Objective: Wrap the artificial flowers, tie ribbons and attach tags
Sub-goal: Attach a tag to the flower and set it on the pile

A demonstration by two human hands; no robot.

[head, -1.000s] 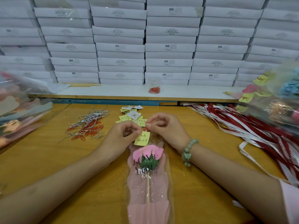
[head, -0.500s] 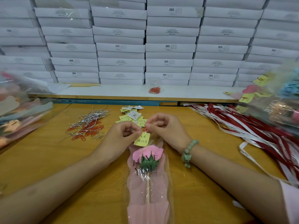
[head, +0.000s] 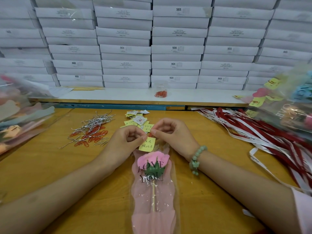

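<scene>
Bright even light, blurred warped edges.

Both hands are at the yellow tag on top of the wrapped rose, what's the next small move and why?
Probably push the red clip down over the yellow tag and wrapper edge: the left hand and right hand pinch the tag's top, where the clip barely shows, so the tag looks not yet secured.

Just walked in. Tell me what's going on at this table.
A person is fixing a yellow tag to the top of a wrapped pink flower that lies on the table. The left hand and right hand both pinch the tag's top edge, where a bit of red shows, likely a clip. Loose clips lie to the left, spare tags behind and ribbons to the right.
</scene>
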